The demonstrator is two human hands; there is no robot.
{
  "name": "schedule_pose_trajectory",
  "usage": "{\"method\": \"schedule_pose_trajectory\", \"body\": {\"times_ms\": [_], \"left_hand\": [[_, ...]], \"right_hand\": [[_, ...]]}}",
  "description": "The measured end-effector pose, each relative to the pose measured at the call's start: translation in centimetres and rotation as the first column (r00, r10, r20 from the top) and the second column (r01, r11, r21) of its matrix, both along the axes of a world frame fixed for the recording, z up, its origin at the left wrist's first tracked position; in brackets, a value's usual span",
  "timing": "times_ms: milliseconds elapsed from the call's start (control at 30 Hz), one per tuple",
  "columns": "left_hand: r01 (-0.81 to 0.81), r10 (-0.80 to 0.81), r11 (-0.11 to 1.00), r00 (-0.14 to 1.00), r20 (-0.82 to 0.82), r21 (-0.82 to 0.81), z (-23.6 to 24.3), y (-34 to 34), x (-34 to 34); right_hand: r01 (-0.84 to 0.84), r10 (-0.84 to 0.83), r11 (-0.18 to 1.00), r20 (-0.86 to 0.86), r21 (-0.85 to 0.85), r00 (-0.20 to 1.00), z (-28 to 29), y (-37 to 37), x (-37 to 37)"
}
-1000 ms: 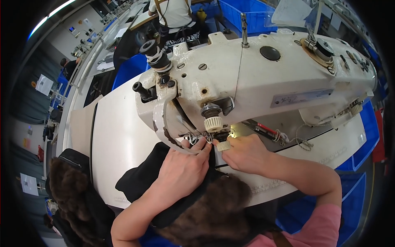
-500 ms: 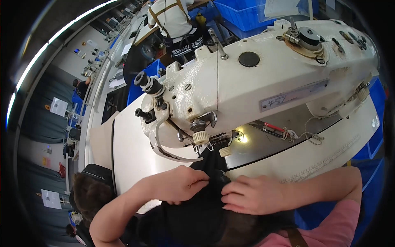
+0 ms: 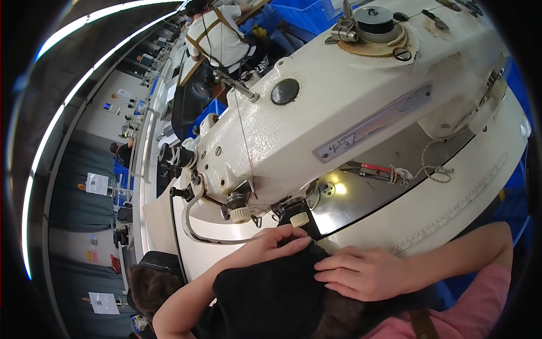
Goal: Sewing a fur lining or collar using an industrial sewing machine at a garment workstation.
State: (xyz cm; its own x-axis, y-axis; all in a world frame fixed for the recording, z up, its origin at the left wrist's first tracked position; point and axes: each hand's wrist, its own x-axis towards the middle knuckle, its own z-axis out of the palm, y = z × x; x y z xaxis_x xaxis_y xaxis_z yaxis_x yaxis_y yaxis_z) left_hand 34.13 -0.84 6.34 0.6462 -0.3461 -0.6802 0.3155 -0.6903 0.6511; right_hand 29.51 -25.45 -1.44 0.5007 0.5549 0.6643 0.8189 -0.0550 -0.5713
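Black fabric [image 3: 271,294] drapes over the front of a white sewing machine [image 3: 259,141], and a narrow part of it runs under the needle area. My left hand [image 3: 276,246] pinches its upper edge between thumb and fingers, close to the presser foot. On the right, my right hand [image 3: 361,274] grips the fabric's side with bent fingers, the thumb hidden. A small shiny bit shows on the cloth between both hands. Brown fur [image 3: 341,317] lies below the right hand, against the black cloth.
Red-handled snips [image 3: 372,171] with a cord lie on the machine's metal bed. A printed ruler scale [image 3: 446,212] runs along the table's right side. A dark bag-like piece with brown fur [image 3: 152,285] sits at the left. Another person [image 3: 220,39] works beyond, near blue bins [image 3: 299,20].
My left hand has moved toward the presser foot, its thumb now stretched along the cloth edge. The fabric spreads up higher beneath it. My right hand keeps its hold; the view has tilted and shifted.
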Motion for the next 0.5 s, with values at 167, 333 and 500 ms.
{"method": "schedule_pose_trajectory", "body": {"times_ms": [167,333,500], "left_hand": [[-0.321,0.323,0.946,0.942,-0.09,0.04,0.9,-0.7,0.2],[-0.502,0.421,0.863,0.775,-0.47,-0.054,0.4,1.1,2.2],[-0.711,0.401,0.679,0.568,-0.719,-0.183,1.0,2.4,1.6]], "right_hand": [[0.013,0.164,0.983,-0.912,0.182,0.376,0.9,-0.2,0.6],[-0.178,0.194,0.972,-0.952,0.154,0.235,-1.1,1.9,4.6],[-0.495,0.163,0.863,-0.983,0.099,0.088,-0.7,2.9,6.7]]}}
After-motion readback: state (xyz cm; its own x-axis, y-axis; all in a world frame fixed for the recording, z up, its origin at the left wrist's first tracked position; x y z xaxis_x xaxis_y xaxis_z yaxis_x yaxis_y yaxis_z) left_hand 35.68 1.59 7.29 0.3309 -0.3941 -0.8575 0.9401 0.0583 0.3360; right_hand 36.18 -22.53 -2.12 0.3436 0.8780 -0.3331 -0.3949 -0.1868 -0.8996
